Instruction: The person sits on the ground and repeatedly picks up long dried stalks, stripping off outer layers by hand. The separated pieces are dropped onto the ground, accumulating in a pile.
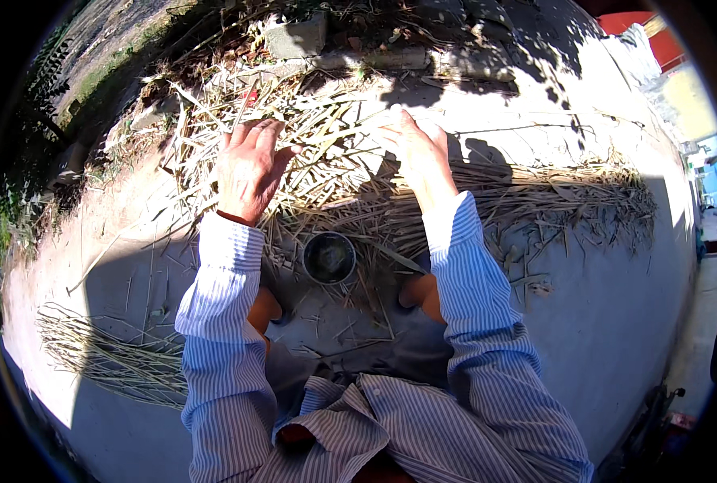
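Observation:
My left hand [250, 169] is over the left part of a pile of dry stalks [318, 121], its back up and its fingers curled. What its fingertips close on is hidden beneath them. Across from it, my right hand [424, 157] reaches over the pile with fingers bent together and pointing left. Strong sunlight washes out its fingertips, so any thin stalk there cannot be made out. Below and between the hands, a round dark bowl [329, 258] with a pale rim stands on the ground between my feet. Its contents look dark and are unclear.
A long heap of dry stalks [551, 193] stretches to the right. At lower left lies a separate bundle of stalks [117, 354]. Concrete blocks [296, 36] and rubble line the far edge. Plants [12, 217] grow at the left, and a red object [652, 40] shows at upper right.

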`<act>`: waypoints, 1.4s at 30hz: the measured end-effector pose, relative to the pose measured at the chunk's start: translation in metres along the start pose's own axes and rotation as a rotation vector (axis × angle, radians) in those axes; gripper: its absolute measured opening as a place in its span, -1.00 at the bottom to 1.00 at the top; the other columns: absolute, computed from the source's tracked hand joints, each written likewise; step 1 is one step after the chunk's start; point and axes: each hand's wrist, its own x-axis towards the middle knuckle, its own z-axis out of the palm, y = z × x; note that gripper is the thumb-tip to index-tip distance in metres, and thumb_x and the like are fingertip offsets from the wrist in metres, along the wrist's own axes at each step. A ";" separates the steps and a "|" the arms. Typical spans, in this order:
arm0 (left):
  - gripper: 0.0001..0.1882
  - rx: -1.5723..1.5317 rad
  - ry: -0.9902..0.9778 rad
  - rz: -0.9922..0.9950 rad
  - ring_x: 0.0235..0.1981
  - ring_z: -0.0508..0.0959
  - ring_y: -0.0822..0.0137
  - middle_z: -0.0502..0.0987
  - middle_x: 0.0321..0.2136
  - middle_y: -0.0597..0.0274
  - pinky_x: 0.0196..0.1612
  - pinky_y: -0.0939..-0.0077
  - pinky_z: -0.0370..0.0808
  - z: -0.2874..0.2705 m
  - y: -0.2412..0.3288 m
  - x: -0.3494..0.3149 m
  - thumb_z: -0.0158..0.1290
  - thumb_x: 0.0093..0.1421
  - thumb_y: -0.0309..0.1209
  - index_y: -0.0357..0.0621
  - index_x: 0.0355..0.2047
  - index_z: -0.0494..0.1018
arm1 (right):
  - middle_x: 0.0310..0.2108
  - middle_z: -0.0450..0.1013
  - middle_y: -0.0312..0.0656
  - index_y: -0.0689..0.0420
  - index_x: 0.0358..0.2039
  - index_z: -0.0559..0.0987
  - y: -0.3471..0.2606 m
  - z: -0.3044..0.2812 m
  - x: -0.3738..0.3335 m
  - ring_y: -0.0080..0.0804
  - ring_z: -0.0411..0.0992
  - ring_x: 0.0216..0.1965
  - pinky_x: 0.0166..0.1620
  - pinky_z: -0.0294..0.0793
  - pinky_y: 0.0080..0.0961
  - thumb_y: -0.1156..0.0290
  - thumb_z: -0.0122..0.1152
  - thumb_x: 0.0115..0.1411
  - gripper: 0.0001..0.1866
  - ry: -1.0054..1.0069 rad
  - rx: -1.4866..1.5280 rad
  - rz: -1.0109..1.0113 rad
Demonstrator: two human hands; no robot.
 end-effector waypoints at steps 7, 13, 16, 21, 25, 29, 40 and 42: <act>-0.88 -0.018 -0.214 -0.086 -0.43 0.50 0.20 0.55 -0.57 0.30 -0.28 0.29 0.30 0.023 -0.056 -0.035 0.18 0.00 -0.35 -0.05 -0.51 0.46 | -0.19 0.50 0.08 0.41 -0.09 0.42 -0.031 -0.031 0.007 -0.15 0.49 -0.10 -0.01 0.46 -0.31 0.29 0.11 0.28 -0.61 0.255 -0.093 0.037; -0.75 -0.127 -0.380 -0.233 -0.35 0.51 0.19 0.60 -0.47 0.29 -0.19 0.24 0.27 0.031 -0.085 -0.059 0.23 -0.01 -0.20 -0.05 -0.41 0.49 | -0.10 0.45 0.20 0.46 0.00 0.36 -0.029 -0.064 0.017 -0.02 0.46 -0.04 0.04 0.44 -0.17 0.29 0.11 0.28 -0.54 0.269 -0.131 0.034; -0.73 -0.487 -0.286 -0.184 -0.29 0.55 0.22 0.61 -0.45 0.21 -0.17 0.34 0.26 0.034 -0.023 -0.030 0.17 0.11 -0.17 -0.12 -0.33 0.53 | -0.11 0.45 0.21 0.43 0.08 0.18 -0.016 -0.022 0.000 0.02 0.48 -0.10 -0.03 0.49 -0.20 0.34 0.12 0.27 -0.47 0.186 -0.059 0.013; -0.68 -0.844 -0.252 -0.391 -0.41 0.61 0.24 0.59 -0.45 0.03 -0.33 0.43 0.49 0.049 -0.003 -0.023 0.21 0.12 -0.27 -0.34 -0.30 0.52 | -0.13 0.45 0.19 0.38 0.20 0.02 -0.009 -0.013 -0.004 -0.01 0.52 -0.18 -0.09 0.54 -0.24 0.40 0.18 0.23 -0.31 0.157 0.015 -0.076; -0.61 -1.060 -0.434 -0.454 -0.44 0.48 0.45 0.53 -0.50 0.18 -0.32 0.51 0.43 0.056 -0.020 -0.028 0.14 0.20 -0.17 -0.35 -0.32 0.51 | -0.14 0.47 0.13 0.37 0.04 0.32 -0.028 -0.017 -0.007 -0.09 0.52 -0.19 -0.11 0.56 -0.28 0.40 0.24 0.19 -0.51 0.022 -0.120 -0.062; -0.76 -1.373 -0.508 -0.564 -0.45 0.49 0.52 0.55 -0.50 0.32 -0.34 0.61 0.43 0.070 -0.034 -0.031 0.21 0.15 -0.31 -0.28 -0.36 0.55 | -0.16 0.49 -0.03 0.33 -0.04 0.43 -0.029 -0.017 -0.017 -0.23 0.49 -0.13 0.01 0.49 -0.35 0.47 0.17 0.22 -0.67 -0.062 -0.133 -0.124; -0.78 -1.275 0.255 -0.801 -0.51 0.50 0.52 0.59 -0.49 0.31 -0.42 0.67 0.37 0.074 -0.085 -0.031 0.16 0.21 -0.28 -0.20 -0.30 0.52 | -0.17 0.50 -0.01 0.31 -0.07 0.45 -0.025 -0.029 -0.017 -0.21 0.53 -0.18 -0.07 0.57 -0.32 0.47 0.08 0.27 -0.75 -0.043 -0.069 -0.059; -0.62 -0.390 0.040 -0.510 -0.29 0.52 0.25 0.58 -0.37 0.15 -0.17 0.34 0.37 0.058 -0.076 -0.030 0.12 0.19 -0.16 -0.25 -0.17 0.47 | -0.17 0.50 0.00 0.32 -0.08 0.44 -0.021 -0.028 -0.017 -0.20 0.54 -0.20 -0.09 0.57 -0.34 0.45 0.08 0.28 -0.74 -0.038 -0.054 -0.015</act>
